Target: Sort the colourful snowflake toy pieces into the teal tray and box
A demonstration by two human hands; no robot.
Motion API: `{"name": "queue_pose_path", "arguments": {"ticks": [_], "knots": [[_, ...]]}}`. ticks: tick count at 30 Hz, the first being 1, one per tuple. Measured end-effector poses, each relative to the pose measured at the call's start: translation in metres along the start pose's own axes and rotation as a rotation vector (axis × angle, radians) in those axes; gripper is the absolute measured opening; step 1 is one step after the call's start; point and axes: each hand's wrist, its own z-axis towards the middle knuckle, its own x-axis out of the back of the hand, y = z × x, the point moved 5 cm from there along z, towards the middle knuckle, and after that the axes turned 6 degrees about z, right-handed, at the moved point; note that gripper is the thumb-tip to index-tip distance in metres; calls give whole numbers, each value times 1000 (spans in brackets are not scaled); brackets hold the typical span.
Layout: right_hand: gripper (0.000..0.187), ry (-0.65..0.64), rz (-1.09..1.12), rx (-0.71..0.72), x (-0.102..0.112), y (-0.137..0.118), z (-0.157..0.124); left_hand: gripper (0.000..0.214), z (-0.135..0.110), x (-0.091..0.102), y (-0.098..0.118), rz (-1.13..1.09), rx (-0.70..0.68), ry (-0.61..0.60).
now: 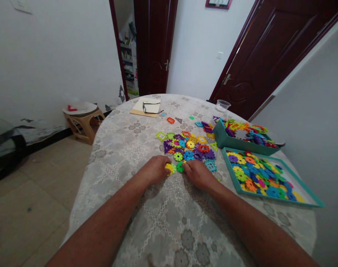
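My left hand (157, 168) is closed on a yellow notched plastic disc (169, 169), which has a lighter yellow-green disc (173, 168) at its right edge. My right hand (197, 172) pinches a green notched disc (180, 167), a small gap away from the left hand's pieces. Just beyond both hands lies a loose pile of colourful plastic building pieces, among them a lime disc (178, 156), a yellow disc (190, 145), a blue disc (188, 154) and a purple piece (210, 154). Whether the yellow and yellow-green discs are joined I cannot tell.
On the right, a shallow teal tray (232, 173) holds many discs, with a fuller teal box (223, 139) behind it. Eyeglasses (151, 108) rest on papers (138, 107) at the back. A clear plastic cup (222, 105) stands near the far edge of the patterned tablecloth (174, 218).
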Motion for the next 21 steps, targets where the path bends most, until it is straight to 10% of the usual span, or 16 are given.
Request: {"name": "queue_pose_path", "arguments": {"ticks": [21], "knots": [[16, 95, 288, 136, -3, -16, -18, 25, -4, -2, 6, 31, 20, -17]]}}
